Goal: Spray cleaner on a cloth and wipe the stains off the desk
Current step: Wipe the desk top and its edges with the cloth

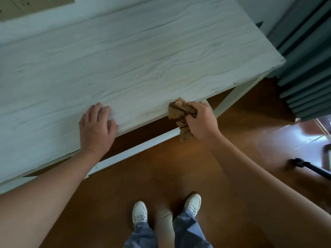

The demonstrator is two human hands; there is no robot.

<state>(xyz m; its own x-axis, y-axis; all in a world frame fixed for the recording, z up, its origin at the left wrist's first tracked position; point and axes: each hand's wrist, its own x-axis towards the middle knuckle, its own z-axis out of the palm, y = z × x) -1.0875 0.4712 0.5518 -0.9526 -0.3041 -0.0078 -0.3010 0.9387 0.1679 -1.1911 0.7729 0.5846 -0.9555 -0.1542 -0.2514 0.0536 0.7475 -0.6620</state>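
Forearms (pixel 53 185) out: my right hand (pixel 201 121) clutches the cloth (pixel 176 111) at the worktop's (pixel 125 59) near edge, left hand (pixel 96 127) flat alongside.

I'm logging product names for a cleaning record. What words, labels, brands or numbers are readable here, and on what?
No readable text anywhere.
On the desk, the cloth in the right hand and the white shoes: no lettering visible.
On the brown sheet at top left: small dark marks, too blurred to read.
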